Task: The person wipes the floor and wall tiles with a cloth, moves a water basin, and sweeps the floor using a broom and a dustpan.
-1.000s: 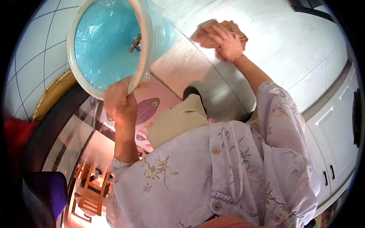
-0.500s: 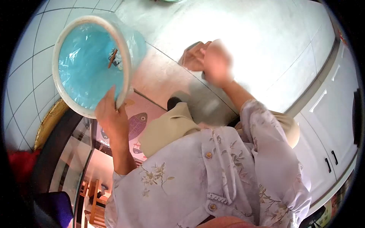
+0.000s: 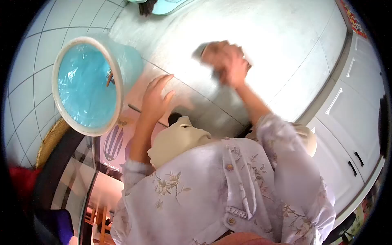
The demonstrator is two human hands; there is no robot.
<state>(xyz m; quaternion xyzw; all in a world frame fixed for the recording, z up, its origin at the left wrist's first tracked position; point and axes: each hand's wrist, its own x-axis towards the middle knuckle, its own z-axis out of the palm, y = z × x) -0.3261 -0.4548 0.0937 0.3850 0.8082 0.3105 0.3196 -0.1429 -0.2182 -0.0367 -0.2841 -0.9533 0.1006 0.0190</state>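
My right hand grips a brown, folded-looking piece above the bright floor. Motion blurs the piece, and its kind cannot be made out. My left hand is open, its fingers stretched out and thumb apart, with nothing in it. To its left stands a trash bin with a pale rim and a blue liner bag inside. A small brown scrap shows within the bag near the rim's right side.
A light blue dustpan and dark brush bristles lie at the top edge. White cabinets line the right side. White tiled wall rises at left. A pink fish-patterned mat and a dark-framed glass door are at lower left.
My left hand has let go of the bin's rim and moved right, opening. The bin appears lower and slightly left. My right hand still holds the brown piece; the dustpan has come into view.
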